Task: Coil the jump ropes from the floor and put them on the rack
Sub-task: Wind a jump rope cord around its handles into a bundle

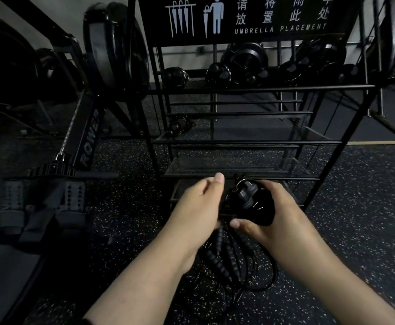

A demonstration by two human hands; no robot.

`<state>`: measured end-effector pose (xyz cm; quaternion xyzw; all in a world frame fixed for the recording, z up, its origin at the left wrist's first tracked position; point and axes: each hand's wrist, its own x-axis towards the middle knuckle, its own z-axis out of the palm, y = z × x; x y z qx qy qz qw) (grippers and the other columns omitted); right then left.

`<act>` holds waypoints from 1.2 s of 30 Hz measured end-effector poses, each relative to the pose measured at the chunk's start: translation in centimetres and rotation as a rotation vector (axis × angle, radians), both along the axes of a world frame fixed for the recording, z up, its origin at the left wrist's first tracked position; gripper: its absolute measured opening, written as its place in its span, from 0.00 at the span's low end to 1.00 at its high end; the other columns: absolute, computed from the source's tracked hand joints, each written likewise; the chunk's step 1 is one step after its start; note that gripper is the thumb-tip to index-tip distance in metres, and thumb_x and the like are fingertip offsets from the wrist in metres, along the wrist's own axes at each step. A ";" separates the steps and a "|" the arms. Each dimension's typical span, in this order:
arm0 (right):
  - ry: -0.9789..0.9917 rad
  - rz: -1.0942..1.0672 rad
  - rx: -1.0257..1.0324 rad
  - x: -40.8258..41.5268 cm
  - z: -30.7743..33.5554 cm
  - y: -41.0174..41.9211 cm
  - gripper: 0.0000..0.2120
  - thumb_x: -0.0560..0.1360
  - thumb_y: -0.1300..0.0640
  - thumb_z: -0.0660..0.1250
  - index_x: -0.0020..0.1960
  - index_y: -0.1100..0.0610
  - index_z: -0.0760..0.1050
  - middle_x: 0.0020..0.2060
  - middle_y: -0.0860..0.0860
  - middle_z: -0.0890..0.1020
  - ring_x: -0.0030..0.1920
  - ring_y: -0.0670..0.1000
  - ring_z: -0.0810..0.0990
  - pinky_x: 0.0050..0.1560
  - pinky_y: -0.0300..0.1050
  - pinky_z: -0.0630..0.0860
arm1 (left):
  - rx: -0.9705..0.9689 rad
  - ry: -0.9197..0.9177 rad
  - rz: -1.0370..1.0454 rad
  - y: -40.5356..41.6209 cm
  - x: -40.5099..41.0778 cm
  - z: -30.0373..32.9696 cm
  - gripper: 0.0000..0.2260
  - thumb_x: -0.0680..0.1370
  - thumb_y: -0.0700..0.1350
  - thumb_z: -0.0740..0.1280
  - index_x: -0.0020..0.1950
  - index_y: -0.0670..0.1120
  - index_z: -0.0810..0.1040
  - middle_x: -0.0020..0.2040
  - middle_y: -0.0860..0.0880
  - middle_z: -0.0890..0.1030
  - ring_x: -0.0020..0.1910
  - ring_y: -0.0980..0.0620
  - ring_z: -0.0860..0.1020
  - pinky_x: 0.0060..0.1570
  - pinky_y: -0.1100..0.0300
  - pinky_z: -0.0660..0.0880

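Speckled floor (356,231) fronts the rack (238,141). Right hand (269,214) fingers clamp the coil (250,202); left hand (198,207) pinches the rope (217,256). Risk: hanging loops snag and unwind.

Was in gym, dim-lit. Under my hands: black rubber floor (356,231) with pale speckles. Off to left of my left hand: rowing machine (83,141), "ROWER" on rail, chain, handle and foot straps visible. Straight ahead beyond my hands: black wire rack (250,141) under sign (245,17) reading "UMBRELLA PLACEMENT", top shelf loaded with dark round gear. More dark equipment behind rack.
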<state>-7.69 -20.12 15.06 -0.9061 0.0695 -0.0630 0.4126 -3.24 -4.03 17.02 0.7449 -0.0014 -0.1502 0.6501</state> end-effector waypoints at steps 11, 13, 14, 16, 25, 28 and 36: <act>0.110 0.116 0.302 -0.7 0.6 -0.5 0.33 0.77 0.47 0.72 0.78 0.38 0.63 0.58 0.28 0.79 0.53 0.27 0.79 0.48 0.22 0.73 | -0.261 0.220 0.164 -0.4 0.9 -0.5 0.18 0.81 0.61 0.65 0.60 0.50 0.83 0.54 0.48 0.87 0.54 0.48 0.85 0.59 0.47 0.80; 0.170 0.118 0.433 -0.6 0.8 -0.7 0.24 0.76 0.47 0.73 0.70 0.38 0.73 0.54 0.34 0.84 0.51 0.33 0.83 0.46 0.25 0.75 | -0.312 0.266 0.162 -0.3 1.0 -0.4 0.20 0.81 0.61 0.65 0.61 0.48 0.83 0.55 0.47 0.87 0.53 0.47 0.86 0.58 0.46 0.81; 0.216 0.145 0.506 -0.6 0.9 -0.7 0.18 0.77 0.48 0.72 0.66 0.42 0.77 0.52 0.38 0.86 0.51 0.37 0.85 0.47 0.27 0.77 | -0.328 0.279 0.171 -0.3 1.0 -0.3 0.21 0.81 0.62 0.64 0.62 0.48 0.82 0.55 0.46 0.87 0.53 0.46 0.86 0.58 0.44 0.80; 0.318 0.181 0.660 -0.8 1.0 -0.6 0.14 0.78 0.50 0.71 0.62 0.50 0.81 0.51 0.46 0.88 0.53 0.46 0.87 0.52 0.36 0.81 | -0.361 0.306 0.186 -0.3 1.4 -0.3 0.25 0.80 0.66 0.61 0.64 0.49 0.81 0.55 0.46 0.87 0.53 0.45 0.86 0.59 0.44 0.80; 0.339 0.074 0.972 -1.0 0.7 -0.3 0.16 0.77 0.48 0.70 0.59 0.57 0.83 0.55 0.60 0.86 0.59 0.64 0.84 0.62 0.59 0.80 | -0.271 0.199 0.013 0.5 1.8 -1.0 0.31 0.76 0.66 0.68 0.74 0.50 0.74 0.64 0.49 0.83 0.62 0.49 0.82 0.66 0.44 0.76; 0.357 0.105 1.025 -0.9 0.8 0.2 0.17 0.74 0.51 0.71 0.61 0.57 0.82 0.55 0.59 0.86 0.59 0.61 0.85 0.56 0.55 0.83 | -0.270 0.147 0.046 0.6 2.3 -1.6 0.27 0.78 0.62 0.70 0.72 0.48 0.76 0.64 0.49 0.83 0.63 0.49 0.82 0.68 0.47 0.74; 0.303 0.044 1.072 0.0 0.5 1.5 0.15 0.74 0.58 0.72 0.60 0.60 0.82 0.54 0.59 0.87 0.56 0.61 0.86 0.56 0.57 0.83 | -0.203 0.160 0.114 1.2 3.5 -1.8 0.25 0.80 0.68 0.60 0.65 0.54 0.81 0.60 0.52 0.85 0.62 0.52 0.81 0.70 0.49 0.72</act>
